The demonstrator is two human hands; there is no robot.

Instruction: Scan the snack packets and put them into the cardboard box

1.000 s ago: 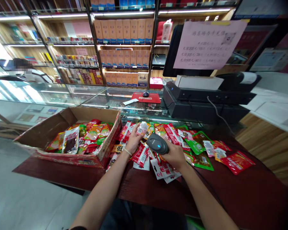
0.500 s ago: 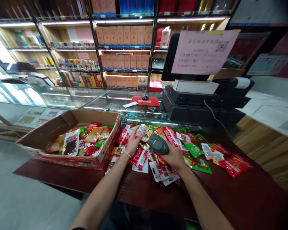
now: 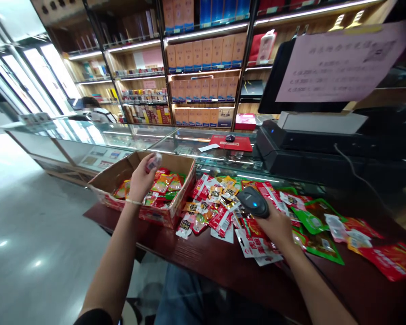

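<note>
My left hand point(image 3: 141, 180) is closed around a small clear snack packet point(image 3: 153, 162) with a pale label, held up over the cardboard box point(image 3: 184, 194). Inside the box lie red, orange and green snack packets point(image 3: 167, 183). My right hand point(image 3: 275, 225) grips a dark barcode scanner point(image 3: 253, 201) with a small blue light showing on top. Under and around the scanner spreads a pile of snack packets point(image 3: 219, 219) in red, white, yellow and green. The far side of the left packet is hidden by my fingers.
Beyond the packets runs a glass counter point(image 3: 186, 135) with a mouse point(image 3: 230, 138) on a red mat point(image 3: 240, 143). A monitor with a pink paper sign point(image 3: 334, 67) stands at right above a black cash drawer point(image 3: 291, 151). A person point(image 3: 96, 110) is at the far left.
My left hand has carried the small packet left, from above the pile to over the box. The scanner stays in my right hand, its blue light now showing. The view has turned left.
</note>
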